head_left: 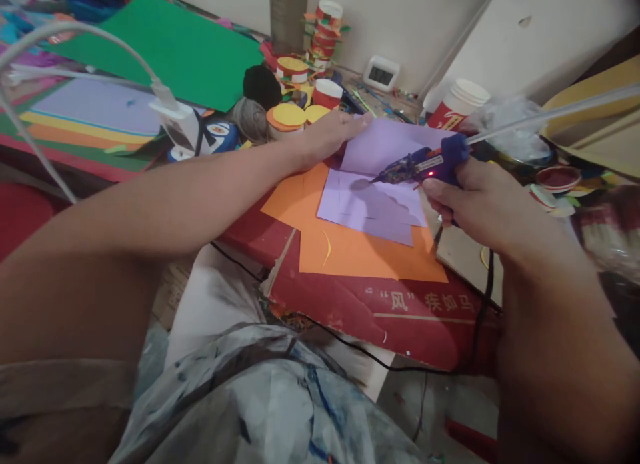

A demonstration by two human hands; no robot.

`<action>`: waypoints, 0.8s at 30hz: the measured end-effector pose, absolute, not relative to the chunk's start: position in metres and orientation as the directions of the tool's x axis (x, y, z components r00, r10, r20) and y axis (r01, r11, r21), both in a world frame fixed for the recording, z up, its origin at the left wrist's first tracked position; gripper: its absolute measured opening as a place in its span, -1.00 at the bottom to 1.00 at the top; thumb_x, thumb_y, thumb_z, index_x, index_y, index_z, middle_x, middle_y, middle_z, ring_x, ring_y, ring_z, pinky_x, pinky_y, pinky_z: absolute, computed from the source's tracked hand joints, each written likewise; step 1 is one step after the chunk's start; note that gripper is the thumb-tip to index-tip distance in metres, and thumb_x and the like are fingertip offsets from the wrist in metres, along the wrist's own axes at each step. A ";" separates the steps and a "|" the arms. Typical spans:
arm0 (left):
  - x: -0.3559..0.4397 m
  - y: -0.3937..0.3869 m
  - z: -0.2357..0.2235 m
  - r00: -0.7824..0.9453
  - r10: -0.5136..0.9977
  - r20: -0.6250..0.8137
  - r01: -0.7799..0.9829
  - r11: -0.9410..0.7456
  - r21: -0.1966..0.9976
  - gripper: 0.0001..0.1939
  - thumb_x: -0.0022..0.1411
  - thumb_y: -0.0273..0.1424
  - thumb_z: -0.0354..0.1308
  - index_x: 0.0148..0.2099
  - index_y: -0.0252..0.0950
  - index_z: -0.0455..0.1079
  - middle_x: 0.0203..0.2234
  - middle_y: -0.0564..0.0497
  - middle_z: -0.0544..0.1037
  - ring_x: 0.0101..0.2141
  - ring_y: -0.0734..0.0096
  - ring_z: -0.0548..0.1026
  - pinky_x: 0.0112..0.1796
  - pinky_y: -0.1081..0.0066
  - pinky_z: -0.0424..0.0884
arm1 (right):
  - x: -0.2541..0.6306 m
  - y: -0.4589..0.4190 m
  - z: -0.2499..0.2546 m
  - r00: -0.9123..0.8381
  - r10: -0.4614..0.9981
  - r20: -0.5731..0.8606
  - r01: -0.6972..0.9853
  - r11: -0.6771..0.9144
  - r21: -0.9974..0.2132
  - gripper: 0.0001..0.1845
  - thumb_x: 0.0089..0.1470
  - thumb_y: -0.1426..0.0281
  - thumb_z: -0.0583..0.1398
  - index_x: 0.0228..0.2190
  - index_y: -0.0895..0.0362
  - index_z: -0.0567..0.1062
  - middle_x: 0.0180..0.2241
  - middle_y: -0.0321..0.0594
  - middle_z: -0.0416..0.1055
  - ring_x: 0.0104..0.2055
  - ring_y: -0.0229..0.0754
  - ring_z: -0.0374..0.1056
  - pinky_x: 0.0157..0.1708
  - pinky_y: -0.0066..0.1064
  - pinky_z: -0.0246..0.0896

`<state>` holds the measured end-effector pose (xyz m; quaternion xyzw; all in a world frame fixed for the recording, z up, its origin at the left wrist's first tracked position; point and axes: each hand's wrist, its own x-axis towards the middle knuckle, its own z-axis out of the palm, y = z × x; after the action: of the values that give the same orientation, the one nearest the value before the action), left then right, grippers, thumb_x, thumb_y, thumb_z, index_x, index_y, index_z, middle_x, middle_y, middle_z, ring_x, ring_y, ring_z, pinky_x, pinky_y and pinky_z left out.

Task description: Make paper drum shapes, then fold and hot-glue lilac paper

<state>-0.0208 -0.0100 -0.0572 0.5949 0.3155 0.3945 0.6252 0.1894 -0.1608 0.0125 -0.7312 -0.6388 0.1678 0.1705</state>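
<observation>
My right hand (465, 197) is wrapped round a blue glue gun (425, 164) with a lit red light and a long clear glue stick out of its back. Its nozzle points left, just over a sheet of purple paper (370, 201) with a scalloped darker shape on it. My left hand (330, 134) grips the upper left edge of a raised purple paper flap (390, 141), its fingers reaching over the edge. Orange paper (360, 254) lies beneath the purple sheet, on a red cardboard (340, 301) with white characters.
Paper cups (327, 94) with yellow tops and balls of yarn (263, 87) stand behind my left hand. A charger with a white cable (175, 121) is at left, near a green sheet (170, 51). The gun's black cord (487, 304) hangs over the front edge.
</observation>
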 end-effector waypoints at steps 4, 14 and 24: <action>-0.020 -0.012 -0.057 0.514 0.855 0.072 -0.117 -0.013 0.993 -0.43 0.71 -0.22 0.10 -0.43 -0.30 0.45 -0.53 0.03 0.51 -0.48 0.50 0.44 -0.33 0.40 0.30 | 0.170 -0.162 0.010 0.148 0.989 -0.015 0.874 -0.138 -0.465 -0.72 0.29 0.30 0.24 -0.44 -0.02 0.30 -0.47 -0.27 0.34 -0.39 -0.12 0.24 -0.27 -0.23 0.09; -0.024 -0.007 -0.061 0.541 0.835 0.105 -0.110 -0.054 0.993 -0.43 0.69 -0.15 0.13 -0.42 -0.30 0.47 -0.49 0.01 0.54 -0.43 0.49 0.46 -0.30 0.41 0.32 | 0.172 -0.163 0.022 0.211 0.977 -0.035 0.923 -0.211 -0.323 -0.76 0.38 0.43 0.21 -0.39 0.06 0.44 -0.41 -0.21 0.42 -0.35 -0.11 0.28 -0.17 -0.21 0.17; -0.023 -0.010 -0.057 0.505 0.856 0.106 -0.097 -0.065 0.993 -0.42 0.68 -0.17 0.15 -0.46 -0.27 0.44 -0.52 0.05 0.47 -0.49 0.49 0.34 -0.34 0.35 0.20 | 0.180 -0.160 0.011 0.171 0.985 0.013 0.949 -0.161 -0.272 -0.86 0.34 0.37 0.23 -0.33 0.08 0.46 -0.28 -0.04 0.56 -0.26 -0.01 0.39 -0.14 -0.19 0.25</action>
<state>-0.0227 -0.0104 -0.0571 0.6166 0.3080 0.3905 0.6104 0.1798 -0.1598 0.0111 -0.7573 -0.6385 0.0836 0.1091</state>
